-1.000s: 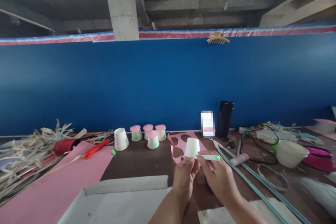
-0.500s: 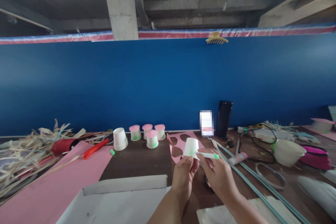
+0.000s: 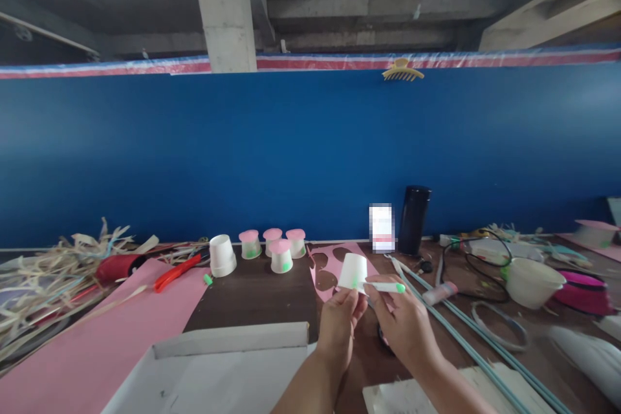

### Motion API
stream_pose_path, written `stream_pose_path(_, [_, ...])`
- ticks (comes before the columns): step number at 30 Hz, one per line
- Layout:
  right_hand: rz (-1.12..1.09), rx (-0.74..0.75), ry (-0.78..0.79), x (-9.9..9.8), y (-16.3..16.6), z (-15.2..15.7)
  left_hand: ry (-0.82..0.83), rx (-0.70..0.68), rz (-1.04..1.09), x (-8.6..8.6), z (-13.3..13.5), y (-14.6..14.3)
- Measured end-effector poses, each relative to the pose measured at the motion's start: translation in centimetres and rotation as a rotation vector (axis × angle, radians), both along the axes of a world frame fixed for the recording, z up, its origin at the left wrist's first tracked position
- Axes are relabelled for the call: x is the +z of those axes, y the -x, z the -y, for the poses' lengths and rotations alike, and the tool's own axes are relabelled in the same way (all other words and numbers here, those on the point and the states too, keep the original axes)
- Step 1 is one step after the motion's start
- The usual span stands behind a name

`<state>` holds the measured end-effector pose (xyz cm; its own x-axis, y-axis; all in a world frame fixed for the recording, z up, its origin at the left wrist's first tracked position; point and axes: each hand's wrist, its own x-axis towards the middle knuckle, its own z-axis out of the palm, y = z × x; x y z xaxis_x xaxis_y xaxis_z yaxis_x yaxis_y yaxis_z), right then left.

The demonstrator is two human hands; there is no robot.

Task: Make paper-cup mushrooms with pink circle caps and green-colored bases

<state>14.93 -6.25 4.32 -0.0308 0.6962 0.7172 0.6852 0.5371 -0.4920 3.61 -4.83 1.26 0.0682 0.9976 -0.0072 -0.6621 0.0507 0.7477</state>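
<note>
Head view: both hands meet over the dark brown wooden bench; clock directions are taken from the held cup. The left hand grasps a small white tapered cup, apparently paper, inverted, narrow end up. Its fingers pinch low, at the wide rim, presumably so that the wall stays exposed and steady. The right hand grips a slim white-barrelled, green-ended pen near its tip, likely for fine control. The tip points to 9 o'clock, at a green mark low on the cup wall; contact cannot be confirmed.

Behind the cup, toward 11 o'clock, lies a pink sheet with round cut-outs. Between 9 and 10 o'clock, four white cups topped with pink discs stand grouped beyond the hands, probably to avoid knocks. Green marks show on at least three. At 9 o'clock, plain white nested cups stand inverted, perhaps for stability. Just below them rests a small bright-green piece, possibly the pen's cap.
</note>
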Motion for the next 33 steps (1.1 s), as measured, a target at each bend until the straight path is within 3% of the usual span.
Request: stream_pose_path(33, [-0.052, -0.038, -0.034, 0.2, -0.8, -0.9, -0.009, -0.034, -0.021, -0.2, -0.1, -0.1])
